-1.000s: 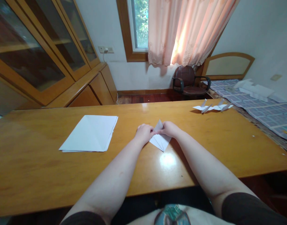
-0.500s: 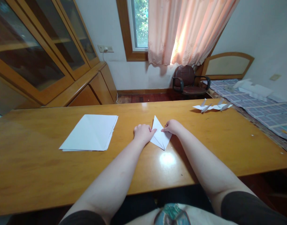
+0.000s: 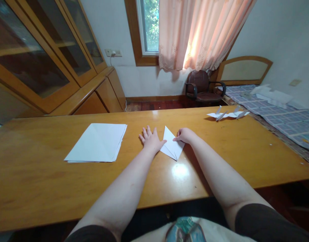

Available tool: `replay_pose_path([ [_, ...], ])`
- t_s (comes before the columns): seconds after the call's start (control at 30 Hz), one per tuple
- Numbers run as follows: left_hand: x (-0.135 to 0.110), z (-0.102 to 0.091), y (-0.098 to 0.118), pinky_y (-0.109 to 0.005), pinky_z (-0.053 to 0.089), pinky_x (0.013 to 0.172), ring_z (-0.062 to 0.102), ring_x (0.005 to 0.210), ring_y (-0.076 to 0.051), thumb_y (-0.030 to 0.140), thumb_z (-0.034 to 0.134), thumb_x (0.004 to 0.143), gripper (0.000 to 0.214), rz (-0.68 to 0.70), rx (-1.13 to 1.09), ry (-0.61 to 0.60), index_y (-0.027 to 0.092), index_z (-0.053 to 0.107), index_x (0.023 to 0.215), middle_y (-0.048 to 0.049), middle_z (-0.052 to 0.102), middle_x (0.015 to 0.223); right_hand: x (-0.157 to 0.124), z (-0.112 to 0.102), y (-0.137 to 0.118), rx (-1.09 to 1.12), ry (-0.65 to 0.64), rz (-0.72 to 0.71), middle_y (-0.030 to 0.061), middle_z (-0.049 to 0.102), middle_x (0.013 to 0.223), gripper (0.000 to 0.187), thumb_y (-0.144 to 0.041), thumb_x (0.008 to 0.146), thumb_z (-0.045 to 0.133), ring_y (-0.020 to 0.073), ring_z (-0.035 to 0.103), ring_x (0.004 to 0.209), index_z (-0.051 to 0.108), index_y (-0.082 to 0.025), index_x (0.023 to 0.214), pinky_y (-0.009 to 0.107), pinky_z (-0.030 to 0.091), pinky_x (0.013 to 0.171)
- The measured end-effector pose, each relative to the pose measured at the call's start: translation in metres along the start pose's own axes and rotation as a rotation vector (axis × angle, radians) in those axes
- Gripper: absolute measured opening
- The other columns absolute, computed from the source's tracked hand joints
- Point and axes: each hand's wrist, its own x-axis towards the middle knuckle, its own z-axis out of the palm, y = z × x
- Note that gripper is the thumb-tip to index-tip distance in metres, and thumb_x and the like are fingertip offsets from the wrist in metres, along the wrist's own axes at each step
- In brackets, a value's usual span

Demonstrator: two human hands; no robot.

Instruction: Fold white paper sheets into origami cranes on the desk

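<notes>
The left hand point(image 3: 150, 140) is opening wide, fingers spreading as it is releasing the folded white paper point(image 3: 171, 144), which is lying mid-table on the wooden table point(image 3: 43, 178). The right hand point(image 3: 185, 135) is resting on the paper's right edge, fingers together; whether it is gripping, I cannot tell.

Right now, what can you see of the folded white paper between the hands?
The folded white paper is a matte, kite-shaped sheet lying flat on the glossy wooden table, one point aimed away from the person. Crease lines run toward its near tip. The fingers of the right hand rest on its upper right edge, and the thumb of the left hand reaches its left edge.
</notes>
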Motion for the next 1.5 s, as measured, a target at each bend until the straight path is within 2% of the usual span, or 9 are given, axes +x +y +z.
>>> replay_pose_path([
  [0.2,0.003,-0.008,-0.005,-0.066,0.004,0.108,-0.004,0.142,-0.041,0.063,0.065,0.064,0.097,-0.003,-0.005,-0.069,0.024,0.03,0.145,-0.0144,0.006,0.158,0.004,-0.001,0.011,0.065,0.014,-0.002,-0.0001,0.064,0.064,0.025,-0.034,0.059,0.079,0.0132,0.054,0.056,0.066,-0.02,0.074,0.024,0.034,0.051],
  [0.37,0.002,-0.008,-0.006,-0.067,0.007,0.108,0.008,0.142,-0.04,0.053,0.066,0.068,0.074,0.08,-0.081,-0.084,0.027,0.047,0.135,-0.0114,0.03,0.152,0.008,0.002,0.019,0.113,0.012,-0.042,-0.0023,0.062,0.062,0.023,-0.031,0.06,0.078,0.0118,0.053,0.055,0.064,-0.019,0.074,0.023,0.032,0.05],
  [0.6,-0.001,-0.006,-0.001,-0.063,0.009,0.109,0.024,0.138,-0.037,0.045,0.059,0.078,0.029,0.165,-0.257,0.003,0.026,0.067,0.099,-0.006,0.055,0.134,0.007,0.007,0.021,0.14,0.097,-0.178,-0.0017,0.067,0.07,0.021,-0.041,0.068,0.071,0.0124,0.057,0.062,0.067,-0.022,0.074,0.022,0.033,0.052],
  [0.73,0.0,-0.005,-0.001,-0.051,0.03,0.105,0.053,0.116,-0.03,0.035,0.064,0.076,0.021,0.215,-0.338,0.033,0.022,0.062,0.093,-0.0072,0.067,0.107,0.004,0.013,0.011,0.164,0.2,-0.249,-0.0002,0.069,0.079,0.013,-0.034,0.072,0.069,0.0134,0.059,0.07,0.068,-0.022,0.077,0.022,0.036,0.057],
  [0.83,0.0,-0.005,-0.002,-0.033,0.047,0.081,0.063,0.087,-0.02,0.026,0.062,0.078,0.015,0.245,-0.455,0.01,0.021,0.057,0.091,-0.0048,0.068,0.092,0.003,0.017,0.005,0.156,0.24,-0.3,0.001,0.069,0.081,0.011,-0.03,0.074,0.067,0.0139,0.059,0.072,0.068,-0.021,0.081,0.023,0.038,0.061],
  [0.93,0.0,-0.004,-0.002,-0.027,0.047,0.068,0.063,0.074,-0.015,0.023,0.062,0.078,0.017,0.216,-0.551,-0.013,0.021,0.054,0.092,-0.0028,0.067,0.089,-0.001,0.015,0.003,0.16,0.237,-0.323,0.0013,0.069,0.081,0.012,-0.031,0.078,0.063,0.0141,0.059,0.072,0.069,-0.021,0.083,0.023,0.039,0.063],
  [1.27,0.01,0.003,-0.002,-0.026,0.05,0.069,0.061,0.072,-0.013,0.019,0.061,0.074,0.022,0.04,-0.937,0.128,0.021,0.045,0.088,0.0009,0.06,0.079,-0.028,0.004,-0.018,-0.033,0.329,-0.576,0.0081,0.065,0.098,0.022,-0.035,0.089,0.052,0.018,0.058,0.09,0.068,-0.02,0.096,0.026,0.04,0.077],
  [1.37,0.009,0.003,0.001,-0.025,0.05,0.063,0.06,0.067,-0.011,0.017,0.057,0.074,0.021,-0.021,-1.147,0.073,0.022,0.041,0.086,0.0026,0.057,0.079,-0.031,0.007,-0.023,-0.034,0.272,-0.601,0.0099,0.065,0.105,0.027,-0.039,0.087,0.056,0.0207,0.057,0.098,0.066,-0.02,0.103,0.028,0.04,0.083],
  [1.5,0.003,-0.003,0.006,-0.026,0.051,0.066,0.059,0.066,-0.01,0.023,0.056,0.075,0.018,0.057,-1.31,-0.051,0.022,0.038,0.079,0.0041,0.055,0.076,-0.032,0.011,-0.024,0.096,0.185,-0.579,0.0093,0.066,0.106,0.038,-0.044,0.084,0.059,0.0214,0.06,0.094,0.063,-0.02,0.113,0.029,0.042,0.081],
])
